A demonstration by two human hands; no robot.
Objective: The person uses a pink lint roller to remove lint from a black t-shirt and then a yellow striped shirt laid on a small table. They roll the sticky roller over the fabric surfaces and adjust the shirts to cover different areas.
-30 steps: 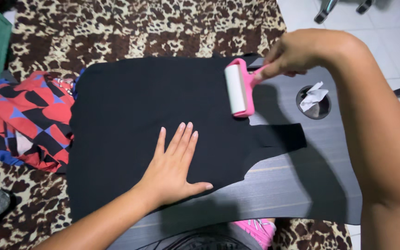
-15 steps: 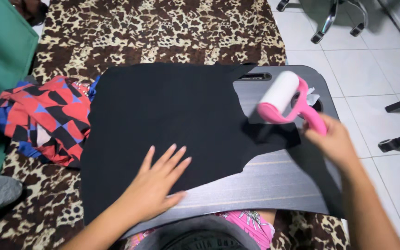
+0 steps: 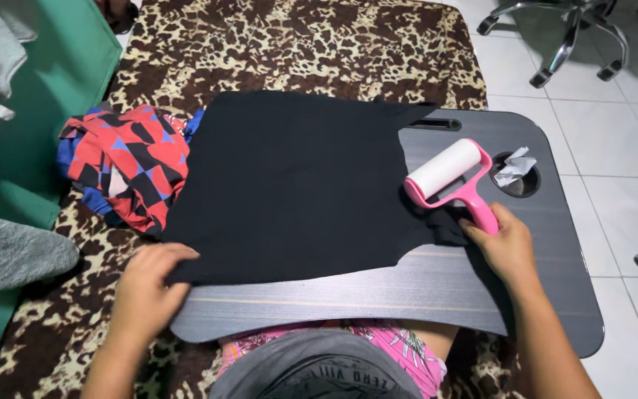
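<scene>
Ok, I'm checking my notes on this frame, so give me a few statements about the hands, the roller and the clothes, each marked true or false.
1. The right hand holds the pink lint roller by its handle. True.
2. The lint roller's white roll lies on the red patterned garment. False: it is at the right edge of the black garment, over the dark lap desk.
3. The left hand grips the black garment's lower left corner. True.
4. The round hole in the lap desk is empty. False: crumpled white paper sits in it.
5. The red, blue and black patterned garment lies left of the black garment. True.
</scene>
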